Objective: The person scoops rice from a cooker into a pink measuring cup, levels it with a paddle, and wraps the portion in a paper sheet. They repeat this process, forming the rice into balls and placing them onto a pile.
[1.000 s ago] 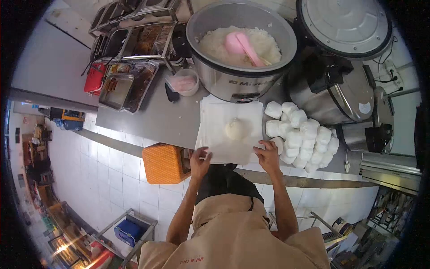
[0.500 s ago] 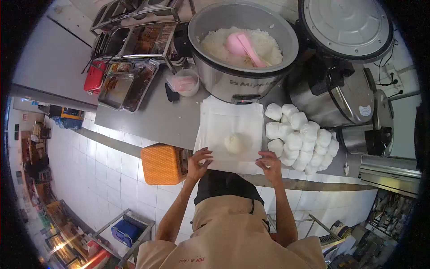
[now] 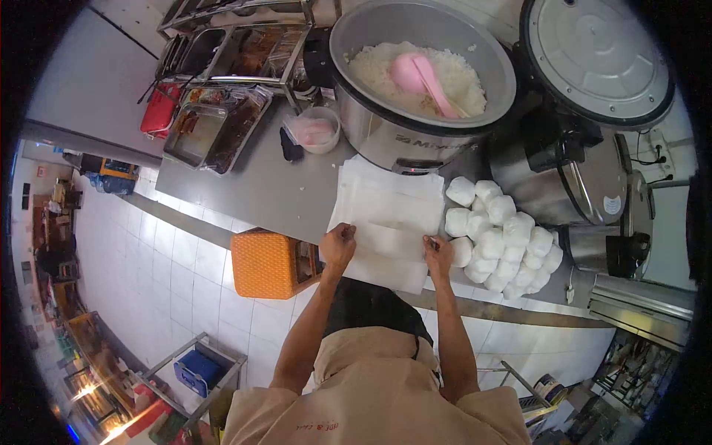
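Note:
A stack of white paper sheets [image 3: 387, 185] lies on the counter before the rice cooker. The near part of the top sheet [image 3: 387, 241] is folded up over itself, and the rice mound under it is hidden. My left hand [image 3: 338, 247] pinches the fold's left end. At its right end, my right hand [image 3: 438, 256] has its fingers closed on the same sheet. Several white wrapped bundles [image 3: 512, 241] are piled right beside my right hand. Behind the paper, the open rice cooker [image 3: 423, 137] holds white rice [image 3: 371, 70] and a pink scoop [image 3: 424, 81].
A plastic tub [image 3: 317, 130] with pink things in it stands left of the cooker. Metal food trays [image 3: 196, 137] sit at the back left. An orange woven stool [image 3: 263, 265] is below the counter's front edge. Another large cooker [image 3: 552, 178] is at the right.
Both hands have moved away from me, bringing the sheet's near edge up and over the rice mound, which was in plain view before. The camera view has shifted slightly.

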The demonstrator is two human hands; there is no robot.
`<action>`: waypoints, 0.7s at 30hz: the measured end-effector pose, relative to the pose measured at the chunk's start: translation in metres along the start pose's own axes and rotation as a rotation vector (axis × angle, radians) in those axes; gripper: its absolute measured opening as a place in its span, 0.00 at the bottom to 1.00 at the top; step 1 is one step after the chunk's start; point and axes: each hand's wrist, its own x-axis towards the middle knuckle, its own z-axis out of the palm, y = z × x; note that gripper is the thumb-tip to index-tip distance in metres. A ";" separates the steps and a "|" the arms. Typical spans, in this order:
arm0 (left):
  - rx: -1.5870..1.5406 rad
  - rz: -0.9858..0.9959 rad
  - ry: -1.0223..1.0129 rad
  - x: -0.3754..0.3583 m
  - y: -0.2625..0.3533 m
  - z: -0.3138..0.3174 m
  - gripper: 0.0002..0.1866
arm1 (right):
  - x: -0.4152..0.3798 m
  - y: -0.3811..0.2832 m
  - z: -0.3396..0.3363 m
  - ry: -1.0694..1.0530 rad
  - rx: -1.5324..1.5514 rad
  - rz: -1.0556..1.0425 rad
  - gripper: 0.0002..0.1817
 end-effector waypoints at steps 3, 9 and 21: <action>0.091 -0.005 0.072 -0.015 0.011 -0.007 0.10 | 0.005 -0.052 -0.033 -0.173 0.139 0.251 0.21; 0.312 0.664 -0.411 -0.083 0.059 0.005 0.39 | 0.004 -0.055 -0.041 -0.179 0.305 0.302 0.15; 0.410 0.586 -0.500 -0.077 0.064 0.007 0.48 | 0.105 -0.091 -0.008 -0.145 -0.098 -0.418 0.12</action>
